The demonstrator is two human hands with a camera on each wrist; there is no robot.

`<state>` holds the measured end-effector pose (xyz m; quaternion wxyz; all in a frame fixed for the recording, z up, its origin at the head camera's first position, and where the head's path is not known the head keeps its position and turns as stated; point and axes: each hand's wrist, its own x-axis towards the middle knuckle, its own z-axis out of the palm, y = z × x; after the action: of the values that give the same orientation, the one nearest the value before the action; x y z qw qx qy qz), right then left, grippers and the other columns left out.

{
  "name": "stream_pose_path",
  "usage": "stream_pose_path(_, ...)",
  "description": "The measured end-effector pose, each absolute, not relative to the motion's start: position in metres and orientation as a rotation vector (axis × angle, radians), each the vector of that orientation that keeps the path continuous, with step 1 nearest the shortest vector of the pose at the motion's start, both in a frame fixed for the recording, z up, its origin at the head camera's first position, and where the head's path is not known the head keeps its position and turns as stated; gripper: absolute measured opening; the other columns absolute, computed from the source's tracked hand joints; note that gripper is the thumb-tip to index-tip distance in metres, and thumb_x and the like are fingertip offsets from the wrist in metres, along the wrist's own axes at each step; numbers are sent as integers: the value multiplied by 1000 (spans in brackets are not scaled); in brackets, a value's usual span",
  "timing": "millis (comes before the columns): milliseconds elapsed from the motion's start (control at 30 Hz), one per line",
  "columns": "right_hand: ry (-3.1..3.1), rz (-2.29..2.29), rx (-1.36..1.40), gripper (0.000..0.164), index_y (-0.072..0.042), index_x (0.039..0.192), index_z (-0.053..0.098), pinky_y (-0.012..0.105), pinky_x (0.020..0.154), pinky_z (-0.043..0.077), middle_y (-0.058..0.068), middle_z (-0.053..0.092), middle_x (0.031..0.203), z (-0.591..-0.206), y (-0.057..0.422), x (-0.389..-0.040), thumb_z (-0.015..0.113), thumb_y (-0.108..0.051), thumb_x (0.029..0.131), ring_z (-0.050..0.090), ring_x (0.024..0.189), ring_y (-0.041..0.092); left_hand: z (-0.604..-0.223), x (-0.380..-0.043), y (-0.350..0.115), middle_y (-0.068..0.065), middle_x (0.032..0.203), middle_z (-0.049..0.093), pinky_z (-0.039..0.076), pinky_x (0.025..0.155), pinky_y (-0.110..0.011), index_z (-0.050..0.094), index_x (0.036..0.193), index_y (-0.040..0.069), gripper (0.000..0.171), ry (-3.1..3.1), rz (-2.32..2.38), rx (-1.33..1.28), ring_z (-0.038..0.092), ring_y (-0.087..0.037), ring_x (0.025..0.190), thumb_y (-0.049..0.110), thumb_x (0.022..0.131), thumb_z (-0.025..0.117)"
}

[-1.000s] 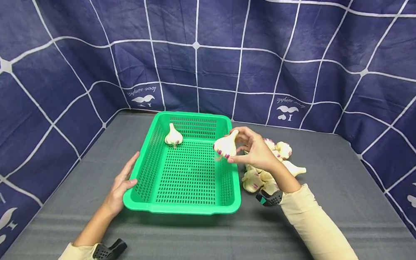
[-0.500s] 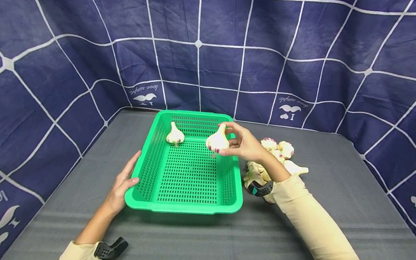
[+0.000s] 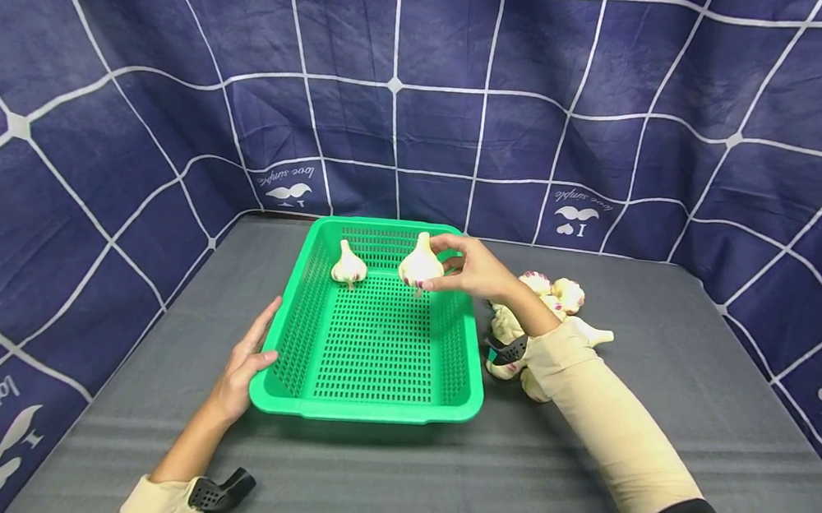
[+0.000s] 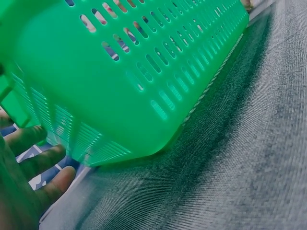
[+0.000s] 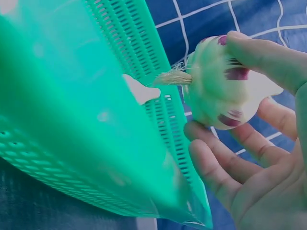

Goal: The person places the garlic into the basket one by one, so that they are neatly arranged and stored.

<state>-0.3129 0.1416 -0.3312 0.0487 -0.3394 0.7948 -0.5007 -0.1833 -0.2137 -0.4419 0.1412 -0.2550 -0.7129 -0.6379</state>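
Observation:
My right hand [image 3: 475, 269] pinches a garlic bulb [image 3: 419, 266] between thumb and fingers, above the right side of a green plastic basket [image 3: 366, 412]. The bulb's neck points up in the head view; its roots and purple-streaked skin show in the right wrist view. Another garlic bulb [image 3: 349, 268] sits in the basket at the back left. At the basket's left side my left hand [image 3: 240, 372] rests, its thumb at the rim and its fingers [image 4: 45, 160] extended along the outside wall.
To the right of the basket lies a heap of several garlic bulbs [image 3: 568, 295], partly hidden behind my right forearm. Grey cloth [image 3: 433, 490] covers the table. A blue curtain [image 3: 437, 135] with white lines hangs at the back and sides.
My right hand has carried the garlic bulb leftward and slightly farther back, from the basket's right rim to over its inside. My left hand has stayed at the basket's left side.

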Motion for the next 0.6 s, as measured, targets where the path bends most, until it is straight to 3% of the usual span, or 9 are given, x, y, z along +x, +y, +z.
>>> stream_pose_path(267,2381,-1532,-1001,62,5,132,55,35,76,57,22,58,120,-317,136,-317,81,4,76,68,86,32,-442,-183,-215,-36,155,17,21,110,-15,22,152,-9,69,-2056,-1853,-740,27,-2,141,-3,85,35)
stream_pose_path(500,2406,-1438,-1104,60,10,128,57,41,87,54,22,61,117,-311,123,-332,82,6,73,60,105,30,-443,-184,-215,-35,155,17,22,109,-14,23,153,-8,68,-2069,-1850,-729,28,-2,140,-3,85,35)
stream_pose_path(600,2391,-1399,-1076,60,10,127,57,41,88,53,21,60,119,-310,118,-336,83,6,72,61,104,33,-442,-184,-215,-35,155,17,22,109,-14,23,153,-9,68,-2069,-1854,-737,28,-2,140,-3,86,35)
